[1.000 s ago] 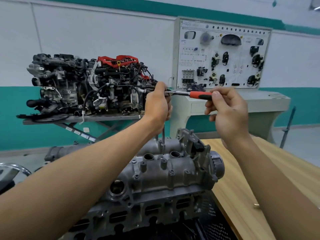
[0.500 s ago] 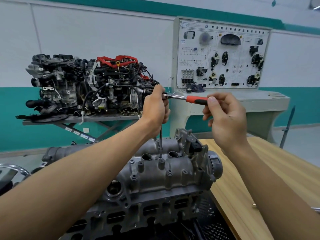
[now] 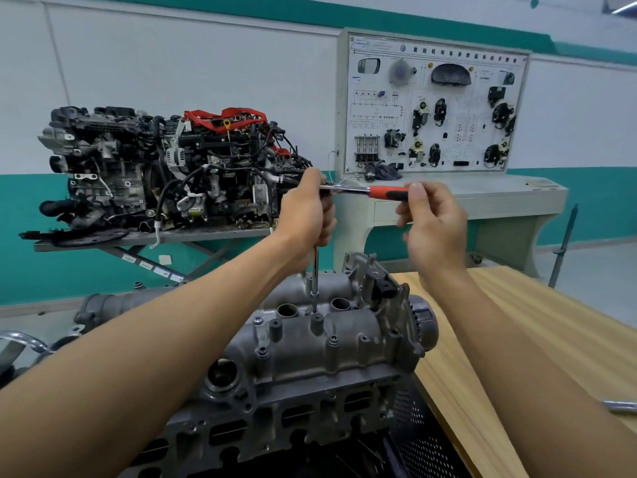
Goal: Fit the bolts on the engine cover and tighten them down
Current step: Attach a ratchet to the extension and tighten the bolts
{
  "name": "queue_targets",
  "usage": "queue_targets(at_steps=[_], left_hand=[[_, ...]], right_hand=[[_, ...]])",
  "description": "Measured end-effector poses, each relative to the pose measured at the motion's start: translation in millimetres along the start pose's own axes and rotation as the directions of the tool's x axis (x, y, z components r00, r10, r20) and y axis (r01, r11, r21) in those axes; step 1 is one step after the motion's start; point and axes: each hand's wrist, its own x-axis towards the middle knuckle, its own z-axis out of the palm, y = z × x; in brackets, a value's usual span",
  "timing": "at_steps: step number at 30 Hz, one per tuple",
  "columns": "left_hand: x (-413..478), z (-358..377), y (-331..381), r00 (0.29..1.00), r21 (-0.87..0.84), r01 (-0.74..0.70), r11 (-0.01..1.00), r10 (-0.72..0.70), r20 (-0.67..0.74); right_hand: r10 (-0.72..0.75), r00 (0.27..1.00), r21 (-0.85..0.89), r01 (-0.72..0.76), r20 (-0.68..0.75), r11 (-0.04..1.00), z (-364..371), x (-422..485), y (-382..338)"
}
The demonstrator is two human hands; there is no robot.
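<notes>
Head view: the grey cast-metal engine cover [image 3: 348, 346] sits low in the centre of the frame, just left of the pale wooden bench [image 3: 517, 322]. Several small dark bolts [image 3: 332, 339] already sit in the bosses along its near side; whether they are fully tight cannot be told. A slim chrome extension bar [image 3: 315, 270] stands upright with its tip down in a raised boss [image 3: 316, 323] at the middle of the cover, between two open round bores. The left hand [image 3: 306, 215] is clenched round the top of the bar and the head of the red-and-black-handled ratchet [image 3: 387, 192], whose handle points toward the right of the frame. The right hand [image 3: 434, 222] pinches the handle's far end lightly between thumb and fingertips. To do this step well, I judge the left hand should press straight down and hold the bar plumb, while the right swings short, even arcs; a tilted bar could slip off or round the bolt head. Final tightening wants a fuller grip and an even pattern across the cover. At upper left, a complete engine [image 3: 165, 170] stands on a metal stand.
</notes>
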Motion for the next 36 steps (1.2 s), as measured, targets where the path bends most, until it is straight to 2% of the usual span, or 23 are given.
queue_targets(at_steps=[3,5,6,8,10,12,16,21,31,33,36], left_hand=[[-3.4,8.5,-2.4,0.998,0.054,0.006,0.999,-0.009,0.064],[-3.0,8.4,-0.8,0.998,0.041,0.03,0.999,-0.032,0.053],[-1.8,6.3,0.6,0.999,0.028,0.039,0.999,-0.04,0.036],[1.1,1.7,2.4,0.999,-0.002,0.045,0.999,-0.045,-0.005],[2.0,0.7,2.5,0.999,-0.016,0.035,0.999,-0.036,-0.036],[2.2,1.9,1.6,0.999,-0.012,0.029,1.0,-0.03,-0.043],[1.2,-2.4,2.1,0.999,-0.041,0.025,0.999,-0.027,-0.041],[0.5,-2.0,3.3,0.994,-0.031,0.013,0.999,-0.016,-0.108],[3.2,-3.8,0.9,0.992,-0.071,-0.031,0.997,0.022,-0.126],[2.3,-3.9,1.1,0.991,-0.067,-0.03,0.997,0.021,-0.131],[-1.9,-2.5,2.5,0.994,-0.014,-0.002,1.0,0.001,-0.106]], right_hand=[[0.171,0.984,-0.158,-0.162,0.042,0.974,-2.1,25.2,20.1],[0.199,0.979,-0.168,-0.189,0.05,0.968,-2.6,27.8,18.4],[0.173,0.984,-0.147,-0.166,0.037,0.975,-4.0,24.4,13.8],[0.029,1.0,-0.051,-0.029,-0.007,0.998,-6.2,8.1,1.2],[-0.167,0.985,0.036,0.168,-0.04,0.985,-2.9,-16.9,-15.7],[-0.272,0.961,0.049,0.274,-0.045,0.961,3.4,-36.6,-31.1],[-0.328,0.944,0.061,0.329,-0.028,0.942,14.1,-55.1,-47.1],[-0.398,0.917,0.07,0.397,-0.001,0.915,23.1,-60.9,-50.0],[-0.413,0.91,0.052,0.411,0.029,0.91,24.5,-65.6,-51.9],[-0.402,0.915,0.067,0.4,0.022,0.914,25.5,-66.8,-52.1],[-0.303,0.951,0.134,0.294,0.053,0.946,21.7,-62.7,-51.7]])
